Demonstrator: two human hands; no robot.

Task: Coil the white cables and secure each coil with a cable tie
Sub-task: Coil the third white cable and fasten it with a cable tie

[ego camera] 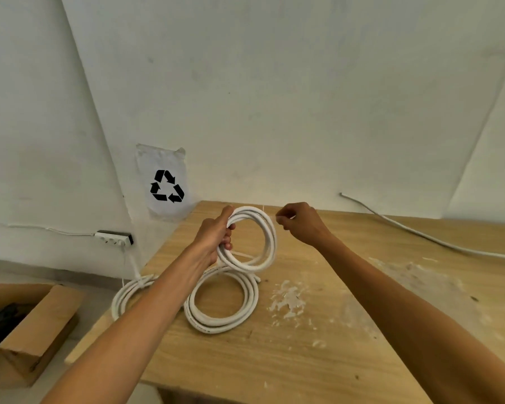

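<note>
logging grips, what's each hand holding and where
Left hand grips the upright cable coil at its left side; right hand pinches a thin cable tie by its end.

White walls (274,97) meet at a corner; a wooden table (303,330) stands against them; recycling sign (166,182) posted.

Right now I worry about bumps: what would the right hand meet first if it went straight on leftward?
Probably the raised cable coil that the left hand holds; the right hand looks just beside it, though depth is unclear.
</note>
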